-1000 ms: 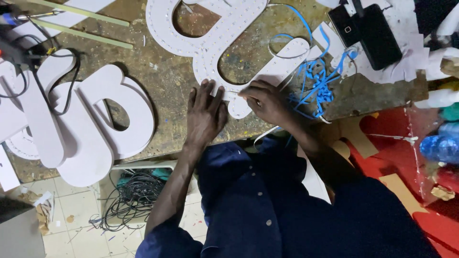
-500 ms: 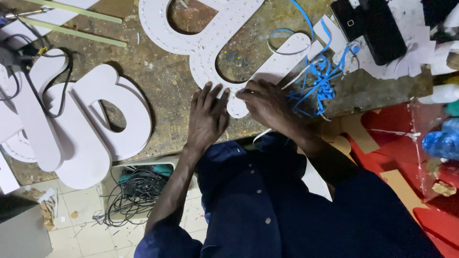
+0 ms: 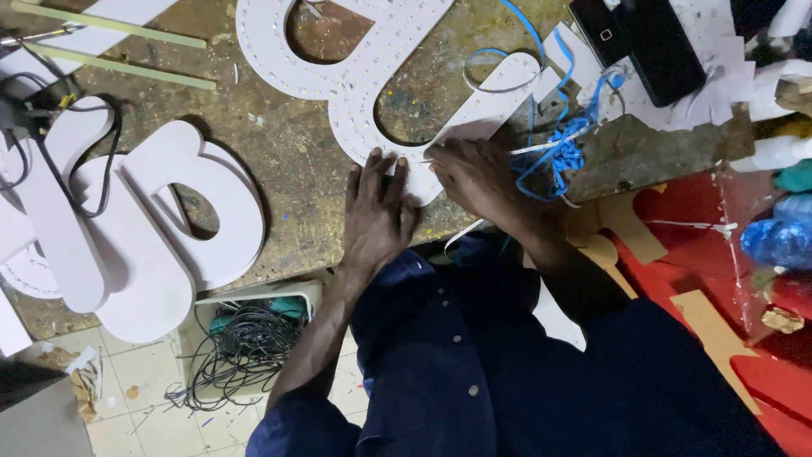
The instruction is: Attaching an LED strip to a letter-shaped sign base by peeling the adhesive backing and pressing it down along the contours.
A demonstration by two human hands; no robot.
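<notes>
Head view: left hand flat, grip wide on white letter; right hand pinching its edge.

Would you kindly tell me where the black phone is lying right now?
In the head view, the black phone lies at the workbench's top right, on white paper scraps, just right of the tangled blue wire.

The person wears a dark navy work shirt, its front closed with small pale buttons running down below the left hand. Its sleeves are pushed up past the elbows, leaving both forearms bare down to the right hand. No gloves, rings or watch show.
</notes>
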